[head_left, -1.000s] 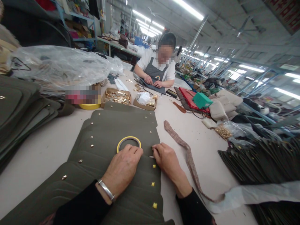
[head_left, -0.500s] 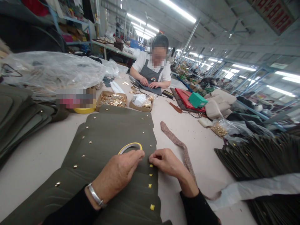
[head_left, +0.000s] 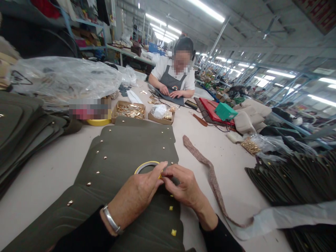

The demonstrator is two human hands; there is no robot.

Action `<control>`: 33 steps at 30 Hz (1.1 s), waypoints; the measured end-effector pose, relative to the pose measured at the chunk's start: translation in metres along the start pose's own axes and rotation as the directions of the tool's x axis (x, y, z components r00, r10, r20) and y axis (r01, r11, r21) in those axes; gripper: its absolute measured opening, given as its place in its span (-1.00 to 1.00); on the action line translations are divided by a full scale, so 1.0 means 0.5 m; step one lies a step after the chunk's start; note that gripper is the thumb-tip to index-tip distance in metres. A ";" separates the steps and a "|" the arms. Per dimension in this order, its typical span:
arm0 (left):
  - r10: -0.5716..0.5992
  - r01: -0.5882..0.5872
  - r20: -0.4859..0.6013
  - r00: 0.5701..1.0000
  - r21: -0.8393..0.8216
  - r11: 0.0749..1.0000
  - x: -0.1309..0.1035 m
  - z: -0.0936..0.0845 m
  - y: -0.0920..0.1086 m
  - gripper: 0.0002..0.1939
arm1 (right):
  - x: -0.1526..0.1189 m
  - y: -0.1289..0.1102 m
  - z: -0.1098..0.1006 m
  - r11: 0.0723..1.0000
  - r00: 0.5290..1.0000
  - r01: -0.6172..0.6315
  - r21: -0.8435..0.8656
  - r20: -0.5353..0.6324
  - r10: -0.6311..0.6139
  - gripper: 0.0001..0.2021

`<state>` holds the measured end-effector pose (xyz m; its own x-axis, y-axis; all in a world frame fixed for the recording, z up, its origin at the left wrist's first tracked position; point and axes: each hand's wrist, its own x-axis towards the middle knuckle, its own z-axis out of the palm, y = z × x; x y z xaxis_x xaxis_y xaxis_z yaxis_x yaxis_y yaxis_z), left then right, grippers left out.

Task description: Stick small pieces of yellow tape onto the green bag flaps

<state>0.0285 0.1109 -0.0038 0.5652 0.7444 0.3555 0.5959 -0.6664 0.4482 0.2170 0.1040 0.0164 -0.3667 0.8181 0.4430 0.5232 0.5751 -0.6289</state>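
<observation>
My left hand [head_left: 140,194] is closed on a roll of yellow tape [head_left: 147,163], held above a dark olive sheet [head_left: 128,147] of leather-like material. My right hand [head_left: 185,185] meets it at the roll's near right side, thumb and fingers pinched on the tape there; its loose end is hidden. Gold studs [head_left: 89,184] dot the sheet's left side and upper right. Small yellow tape pieces [head_left: 173,232] sit in a row along its right edge, below my right hand.
Boxes of gold metal parts [head_left: 130,111] stand beyond the sheet. A patterned fabric strip [head_left: 210,164] curves along the right. Stacked olive pieces lie at left [head_left: 31,136] and right [head_left: 291,175]. Across the table a co-worker [head_left: 172,75] handles a dark piece.
My right hand has moved left and slightly up from the sheet's edge to the tape roll, meeting my left hand. The view has shifted slightly.
</observation>
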 end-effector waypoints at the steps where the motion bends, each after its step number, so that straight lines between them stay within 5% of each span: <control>1: 0.000 0.000 0.001 1.000 0.005 1.000 0.000 0.000 0.000 -0.51 | 0.000 -0.001 0.000 1.000 1.000 -0.010 0.013 0.006 0.010 -0.82; 9: 0.017 -0.017 0.002 1.000 0.003 1.000 -0.001 0.003 -0.002 -0.52 | 0.000 0.000 0.000 0.994 0.995 -0.097 0.049 -0.011 0.098 -0.85; 16: 0.017 -0.017 0.006 1.000 -0.009 1.000 -0.001 0.000 0.001 -0.58 | -0.002 0.003 0.010 0.996 0.998 -0.039 -0.080 -0.048 0.035 -0.86; 22: -0.096 0.095 0.048 0.994 0.023 0.995 0.007 -0.016 0.015 -0.84 | -0.007 0.002 0.024 0.976 0.989 0.025 -0.215 -0.138 -0.055 -0.84; 25: -0.102 0.100 0.039 0.994 0.047 0.994 0.010 -0.017 0.017 -0.80 | -0.006 -0.009 0.031 0.984 0.972 -0.163 -0.077 -0.185 0.147 -0.87; 29: -0.032 0.037 -0.055 0.998 0.093 0.995 0.009 -0.017 0.014 -0.79 | 0.003 -0.035 0.044 0.830 0.842 -0.478 0.287 -0.119 0.527 -0.92; 33: 0.036 -0.022 -0.149 0.988 0.091 0.996 0.002 -0.019 0.022 -0.79 | 0.012 -0.030 0.050 0.759 0.775 -0.536 0.370 -0.140 0.616 -0.94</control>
<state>0.0302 0.1047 0.0093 0.4952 0.7180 0.4892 0.6327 -0.6839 0.3633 0.1877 0.1003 0.0124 0.1460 0.9882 0.0455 0.3084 -0.0018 -0.9512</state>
